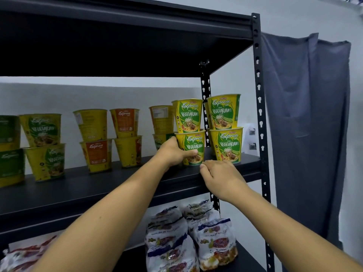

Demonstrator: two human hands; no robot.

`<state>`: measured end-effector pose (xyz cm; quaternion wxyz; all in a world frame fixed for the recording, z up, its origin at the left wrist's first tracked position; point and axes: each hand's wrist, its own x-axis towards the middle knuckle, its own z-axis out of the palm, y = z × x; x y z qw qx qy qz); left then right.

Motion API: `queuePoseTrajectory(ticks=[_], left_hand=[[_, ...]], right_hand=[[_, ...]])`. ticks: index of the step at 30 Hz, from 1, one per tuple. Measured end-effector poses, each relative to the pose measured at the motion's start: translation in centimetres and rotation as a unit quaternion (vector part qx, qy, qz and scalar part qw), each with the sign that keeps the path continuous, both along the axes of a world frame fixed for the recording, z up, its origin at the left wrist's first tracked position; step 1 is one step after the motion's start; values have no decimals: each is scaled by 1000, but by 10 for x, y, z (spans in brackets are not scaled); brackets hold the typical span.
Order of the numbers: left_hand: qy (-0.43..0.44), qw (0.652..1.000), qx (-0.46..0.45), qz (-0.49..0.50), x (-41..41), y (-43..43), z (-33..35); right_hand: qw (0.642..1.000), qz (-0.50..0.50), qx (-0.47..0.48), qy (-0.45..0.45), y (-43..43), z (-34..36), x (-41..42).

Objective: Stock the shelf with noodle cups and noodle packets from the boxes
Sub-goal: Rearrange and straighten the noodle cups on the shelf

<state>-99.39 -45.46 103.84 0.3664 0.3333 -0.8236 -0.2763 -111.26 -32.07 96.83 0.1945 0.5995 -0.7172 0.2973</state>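
Observation:
Yellow-and-green vegetarian noodle cups stand stacked two high on the black shelf board (102, 185). My left hand (172, 152) grips the lower cup (193, 143) of one stack, with another cup (189, 115) on top of it. To the right stands a second stack (225, 130) at the shelf's end. My right hand (220, 177) hovers just in front of the shelf edge below these stacks, fingers loosely curled and holding nothing. White noodle packets (188, 238) lie piled on the shelf below.
More cup stacks, orange (110, 138) and green (45, 146), stand further left on the same shelf. Red packets (23, 256) lie at the lower left. The black perforated upright (260, 114) bounds the shelf on the right, with a grey curtain (310, 124) beyond it.

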Motion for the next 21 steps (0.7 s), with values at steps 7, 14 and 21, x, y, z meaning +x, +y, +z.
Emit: queuePoseTrajectory(ticks=[7,14,21], left_hand=[[-35,998,-32,43,-19,3,5],[-55,997,-30,55,-26,3,7],[-137,989,-51,24,-14,3,5]], right_hand=[[1000,10,-19,3,-4,-4,-4],[1000,19,-5,3,-4,-4,-7],[1000,20,12,7,1,-1,-5]])
